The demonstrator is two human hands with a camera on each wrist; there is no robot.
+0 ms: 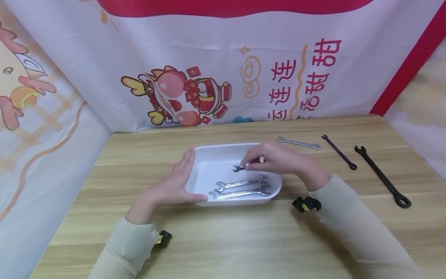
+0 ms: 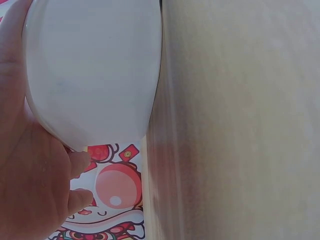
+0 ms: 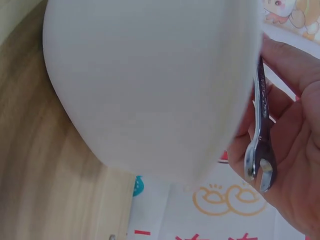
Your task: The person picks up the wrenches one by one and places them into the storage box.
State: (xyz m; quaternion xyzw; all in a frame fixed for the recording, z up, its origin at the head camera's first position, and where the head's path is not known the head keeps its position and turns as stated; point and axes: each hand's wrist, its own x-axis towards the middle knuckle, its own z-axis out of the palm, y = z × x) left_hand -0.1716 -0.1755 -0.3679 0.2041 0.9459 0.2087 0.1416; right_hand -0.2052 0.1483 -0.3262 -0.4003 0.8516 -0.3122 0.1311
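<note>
My right hand (image 1: 277, 158) is over the right part of a white tub (image 1: 198, 152), pinching a small silver open-ended wrench (image 3: 262, 125) between thumb and fingers. One open jaw of that wrench pokes out beyond the fingertips in the head view. Against the tub's left end rests my left hand (image 1: 170, 186), fingers straight along the outside and thumb stretched along the front rim. Inside the tub lie two silver wrenches, a rear one (image 1: 240, 183) and a front one (image 1: 240, 193), side by side near the front wall.
Right of the tub, on the wooden table (image 1: 223, 240), lie a silver wrench (image 1: 299, 143), a thin dark purple wrench (image 1: 339, 152) and a long black wrench (image 1: 379, 174). A printed cloth (image 1: 216, 46) hangs behind the table.
</note>
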